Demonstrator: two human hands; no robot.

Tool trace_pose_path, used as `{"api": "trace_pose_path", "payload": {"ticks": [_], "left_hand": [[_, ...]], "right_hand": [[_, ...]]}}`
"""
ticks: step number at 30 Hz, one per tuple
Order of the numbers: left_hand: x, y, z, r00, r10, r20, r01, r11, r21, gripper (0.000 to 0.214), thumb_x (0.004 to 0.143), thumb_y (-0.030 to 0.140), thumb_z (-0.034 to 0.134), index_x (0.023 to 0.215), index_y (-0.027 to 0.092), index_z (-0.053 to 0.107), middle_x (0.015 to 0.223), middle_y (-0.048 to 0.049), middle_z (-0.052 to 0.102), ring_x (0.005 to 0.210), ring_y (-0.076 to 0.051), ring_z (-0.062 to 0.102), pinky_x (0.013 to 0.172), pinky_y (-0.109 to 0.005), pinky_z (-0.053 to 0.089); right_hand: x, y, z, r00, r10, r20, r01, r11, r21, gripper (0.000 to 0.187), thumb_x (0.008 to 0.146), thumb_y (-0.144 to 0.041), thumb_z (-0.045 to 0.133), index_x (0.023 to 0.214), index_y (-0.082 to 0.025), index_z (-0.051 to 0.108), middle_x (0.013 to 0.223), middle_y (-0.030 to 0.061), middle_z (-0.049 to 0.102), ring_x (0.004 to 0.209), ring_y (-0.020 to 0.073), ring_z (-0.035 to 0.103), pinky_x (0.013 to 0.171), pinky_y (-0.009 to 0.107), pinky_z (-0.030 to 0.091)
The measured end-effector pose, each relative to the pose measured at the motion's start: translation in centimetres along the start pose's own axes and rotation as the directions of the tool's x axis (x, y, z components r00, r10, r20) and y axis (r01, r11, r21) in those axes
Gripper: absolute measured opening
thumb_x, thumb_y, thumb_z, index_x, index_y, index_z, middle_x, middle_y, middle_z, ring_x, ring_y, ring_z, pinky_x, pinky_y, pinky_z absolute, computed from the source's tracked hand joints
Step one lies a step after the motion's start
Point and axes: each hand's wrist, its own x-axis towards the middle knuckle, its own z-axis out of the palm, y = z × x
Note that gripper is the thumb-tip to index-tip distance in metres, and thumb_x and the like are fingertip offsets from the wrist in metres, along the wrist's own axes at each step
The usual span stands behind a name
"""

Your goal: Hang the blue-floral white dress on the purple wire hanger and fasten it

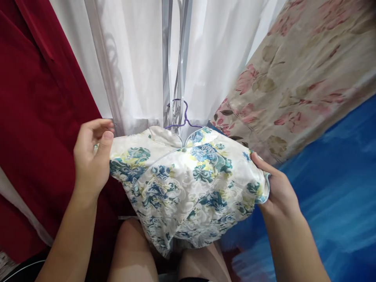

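White floral top (pixel 188 176) on purple hanger (pixel 186 120); I see L hand (pixel 93 154) & R hand (pixel 279 184) pinching opp. sleeves (pixel 125 150), prob. to spread its front.

In the middle of the frame, a purple hanger (pixel 186 117) carries a white garment with floral pattern (pixel 188 184). Its hook meets grey vertical strips (pixel 182 58); how it is fixed, I cannot tell.
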Motion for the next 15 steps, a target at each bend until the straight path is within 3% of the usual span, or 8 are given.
{"api": "trace_pose_path", "payload": {"ticks": [2, 4, 10, 12, 15], "left_hand": [[0.4, 0.2, -0.5, 0.983, 0.179, 0.035, -0.182, 0.97, 0.163, 0.037, 0.094, 0.038, 0.057, 0.128, 0.022, 0.061, 0.129, -0.0073, 0.06, 0.121, -0.027, 0.056, 0.107, -0.045, 0.044], [0.2, 0.0, -0.9, 0.96, 0.258, 0.112, -0.278, 0.931, 0.236, 0.038, 0.092, 0.038, 0.059, 0.128, 0.026, 0.063, 0.134, -0.006, 0.058, 0.128, -0.03, 0.051, 0.114, -0.049, 0.038], [-1.5, -1.0, -0.3, 0.952, 0.283, 0.116, -0.304, 0.922, 0.238, 0.041, 0.088, 0.031, 0.064, 0.129, 0.032, 0.06, 0.146, -0.0045, 0.048, 0.136, -0.03, 0.044, 0.118, -0.049, 0.035], [-1.9, -1.0, 0.4, 0.949, 0.28, 0.148, -0.312, 0.906, 0.285, 0.052, 0.086, 0.028, 0.065, 0.136, 0.032, 0.054, 0.152, -0.0051, 0.042, 0.14, -0.032, 0.039, 0.12, -0.051, 0.031], [-2.3, -1.0, 1.5, 0.918, 0.327, 0.226, -0.387, 0.868, 0.313, 0.074, 0.084, 0.023, 0.066, 0.15, 0.033, 0.035, 0.16, -0.007, 0.031, 0.147, -0.034, 0.027, 0.121, -0.056, 0.023]], "right_hand": [[-0.5, 0.2, 0.2, 1.0, -0.008, 0.01, 0.007, 1.0, 0.011, 0.023, 0.087, -0.025, 0.059, 0.105, -0.019, 0.073, 0.085, 0.0088, 0.079, 0.075, 0.028, 0.077, 0.071, 0.038, 0.066], [-1.0, 0.4, 0.4, 1.0, -0.015, 0.012, 0.015, 1.0, 0.015, 0.022, 0.087, -0.025, 0.06, 0.103, -0.019, 0.073, 0.085, 0.0087, 0.078, 0.074, 0.0278, 0.077, 0.071, 0.037, 0.066], [-1.1, 0.0, 2.1, 0.997, -0.073, -0.027, 0.074, 0.996, 0.05, 0.022, 0.093, -0.022, 0.052, 0.098, -0.017, 0.073, 0.085, 0.0082, 0.078, 0.076, 0.0246, 0.076, 0.074, 0.034, 0.066], [-1.3, 0.4, 2.0, 0.985, -0.171, -0.038, 0.173, 0.983, 0.062, 0.019, 0.092, -0.022, 0.055, 0.096, -0.017, 0.073, 0.09, 0.0076, 0.078, 0.08, 0.0239, 0.076, 0.076, 0.033, 0.065], [-3.0, 2.2, 0.0, 0.926, -0.378, -0.014, 0.378, 0.926, 0.02, 0.02, 0.09, -0.035, 0.061, 0.103, -0.027, 0.074, 0.098, 0.004, 0.077, 0.083, 0.0235, 0.075, 0.075, 0.032, 0.065]]}}
